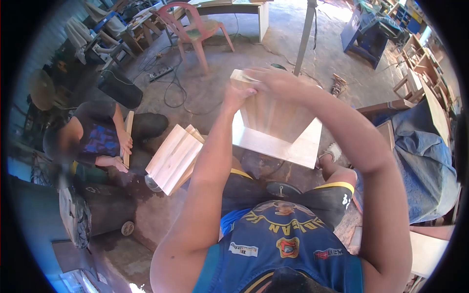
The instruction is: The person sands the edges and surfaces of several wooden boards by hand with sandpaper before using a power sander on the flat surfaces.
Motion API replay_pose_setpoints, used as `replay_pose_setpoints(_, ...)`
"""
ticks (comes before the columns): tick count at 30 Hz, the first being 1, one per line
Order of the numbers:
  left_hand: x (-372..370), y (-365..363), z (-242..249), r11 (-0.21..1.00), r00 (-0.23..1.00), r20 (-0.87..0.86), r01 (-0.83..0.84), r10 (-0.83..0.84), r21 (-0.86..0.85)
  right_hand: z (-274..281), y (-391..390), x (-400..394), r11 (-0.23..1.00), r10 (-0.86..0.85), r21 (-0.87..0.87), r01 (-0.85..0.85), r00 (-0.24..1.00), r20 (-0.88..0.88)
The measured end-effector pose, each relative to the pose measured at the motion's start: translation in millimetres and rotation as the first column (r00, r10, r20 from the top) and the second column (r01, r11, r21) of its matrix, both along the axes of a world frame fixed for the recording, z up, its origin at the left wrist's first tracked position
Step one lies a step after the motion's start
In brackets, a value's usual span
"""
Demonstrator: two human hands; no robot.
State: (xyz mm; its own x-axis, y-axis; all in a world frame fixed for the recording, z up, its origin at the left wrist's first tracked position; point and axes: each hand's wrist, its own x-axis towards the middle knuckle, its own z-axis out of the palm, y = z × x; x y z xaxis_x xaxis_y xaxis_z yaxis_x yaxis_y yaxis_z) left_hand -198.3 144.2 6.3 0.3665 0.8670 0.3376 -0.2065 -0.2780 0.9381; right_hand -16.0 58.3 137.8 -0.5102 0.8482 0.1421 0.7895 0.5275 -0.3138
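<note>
A pale wooden box-like piece [281, 119] stands in front of me between my legs, its open side facing me and a lighter board along its lower edge. My left hand [239, 96] is closed around its upper left corner, with the thumb pressed on the near face. Across the top edge lies my right hand [278, 84], its fingers reaching toward the left hand. Those fingers are blurred, and whether anything is under them is hidden. Left of my left forearm, several joined pale boards [173, 158] rest at a slant.
At the left, another person [97, 134] sits low, holding a narrow wooden strip [128, 139]. A pink plastic chair [195, 31] stands ahead, with cables [178, 90] on the floor. A metal post [305, 36] rises behind the box. Blue cloth [415, 161] covers something at right.
</note>
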Motion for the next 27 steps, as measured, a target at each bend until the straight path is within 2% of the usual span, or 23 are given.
replay_pose_setpoints(2,-1,1,-5,0.991,0.991,-0.074,-0.101,0.108,0.092,-27,46,-31,0.997,0.045,0.070,-0.042,0.998,-0.048)
replay_pose_setpoints(3,-1,3,-5,0.991,0.991,-0.073,-0.103,0.110,0.086,-25,44,-30,0.997,0.048,0.065,-0.045,0.998,-0.046)
replay_pose_setpoints(5,-5,5,-9,0.973,0.974,-0.157,-0.135,0.165,0.186,-11,34,-29,0.998,-0.007,-0.066,-0.001,0.992,-0.127)
replay_pose_setpoints(7,-4,-1,-5,0.981,0.985,-0.090,-0.131,0.144,0.140,-6,-1,9,1.000,0.024,0.018,-0.024,1.000,0.013)
replay_pose_setpoints(9,-1,-6,-10,0.990,0.993,-0.025,-0.109,0.112,0.094,-11,-43,61,0.998,-0.064,-0.009,0.065,0.998,0.022)
replay_pose_setpoints(11,-1,-3,-17,0.997,0.996,0.055,-0.073,0.073,0.006,13,-109,105,0.979,-0.165,-0.110,0.173,0.983,0.081)
replay_pose_setpoints(13,-6,-3,-14,1.000,0.997,0.080,-0.011,0.013,-0.019,0,-160,168,0.995,-0.093,-0.013,0.095,0.991,0.093)
replay_pose_setpoints(14,-9,-4,-13,1.000,0.998,0.056,-0.004,0.004,-0.004,-6,-180,179,0.994,-0.108,-0.013,0.110,0.990,0.087)
replay_pose_setpoints(16,-14,-10,-13,0.999,0.999,0.015,0.032,-0.032,0.006,-23,-221,189,0.913,-0.383,-0.201,0.354,0.914,-0.129)
replay_pose_setpoints(17,-18,-13,-13,0.992,0.994,-0.039,-0.100,0.104,0.075,-32,-228,188,0.908,-0.397,-0.201,0.368,0.908,-0.136)
replay_pose_setpoints(18,-18,-16,-13,0.962,0.967,-0.084,-0.228,0.242,0.148,-43,-231,184,0.885,-0.457,-0.217,0.412,0.858,-0.236)
replay_pose_setpoints(19,-17,-21,-8,0.965,0.968,-0.096,-0.218,0.234,0.147,-50,-234,177,0.861,-0.507,-0.243,0.448,0.795,-0.333)
replay_pose_setpoints(21,-18,-30,7,0.926,0.932,0.150,-0.351,0.331,0.139,-57,-230,159,0.863,-0.503,-0.257,0.434,0.780,-0.372)
replay_pose_setpoints(22,-20,-38,11,0.923,0.930,0.136,-0.359,0.341,0.139,-63,-225,150,0.877,-0.481,-0.235,0.420,0.761,-0.436)
replay_pose_setpoints(24,-24,-59,17,0.882,0.880,0.057,-0.472,0.472,-0.012,-64,-214,133,0.917,-0.397,-0.195,0.349,0.734,-0.552)
replay_pose_setpoints(25,-23,-70,21,0.871,0.870,0.041,-0.491,0.491,-0.014,-57,-211,125,0.922,-0.386,-0.208,0.327,0.735,-0.558)
replay_pose_setpoints(27,-19,-93,24,0.839,0.817,0.192,-0.535,0.544,-0.099,-34,-205,108,0.976,-0.217,-0.105,0.190,0.827,-0.519)
